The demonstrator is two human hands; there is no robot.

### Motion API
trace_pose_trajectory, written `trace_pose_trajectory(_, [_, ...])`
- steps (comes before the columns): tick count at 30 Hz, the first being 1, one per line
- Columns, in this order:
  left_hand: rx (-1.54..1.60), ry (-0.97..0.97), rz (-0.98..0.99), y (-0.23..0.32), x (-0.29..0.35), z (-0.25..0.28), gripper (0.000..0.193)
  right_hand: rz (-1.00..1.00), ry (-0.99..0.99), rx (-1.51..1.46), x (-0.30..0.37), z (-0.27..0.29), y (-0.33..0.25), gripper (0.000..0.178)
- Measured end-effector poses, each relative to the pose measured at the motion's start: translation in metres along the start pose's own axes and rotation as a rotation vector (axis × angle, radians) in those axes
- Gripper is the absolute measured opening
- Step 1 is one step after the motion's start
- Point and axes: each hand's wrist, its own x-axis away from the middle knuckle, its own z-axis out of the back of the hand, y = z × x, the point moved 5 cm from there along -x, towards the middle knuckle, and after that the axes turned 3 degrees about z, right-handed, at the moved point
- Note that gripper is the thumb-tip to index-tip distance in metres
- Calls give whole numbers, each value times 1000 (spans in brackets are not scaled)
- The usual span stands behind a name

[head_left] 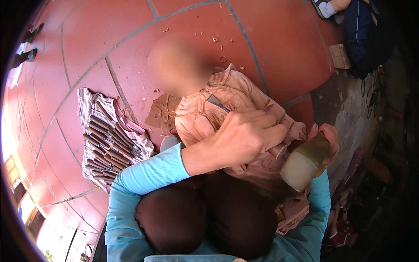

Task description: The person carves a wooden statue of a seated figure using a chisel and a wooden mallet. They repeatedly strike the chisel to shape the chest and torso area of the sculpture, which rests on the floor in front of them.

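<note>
Left hand: the left hand (249, 134) is clenched around a slim chisel with a grey metal blade (217, 103) and wooden handle.
Right hand: the right hand (330, 137), apart from the left, grips a thick, rounded olive-and-cream mallet (302, 168), somewhat blurred.
Chisel: its blade points away past the left hand's knuckles; its butt shows just beside the mallet, contact unclear.
Carving: a reddish-tan carved wooden figure (251, 89) lies beneath and beyond the left hand, its head end blurred.
Tool cloth: left of the left hand, a pale striped cloth (85, 99) bears many dark-brown-handled tools (115, 153).
Shavings: curled wood shavings (223, 59) dot the red tiled floor (288, 52) beyond both hands.
</note>
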Motion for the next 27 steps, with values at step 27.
trace_pose_trajectory(27, [131,100,-66,-4,1,4,19,-44,-113,71,-5,0,-6,44])
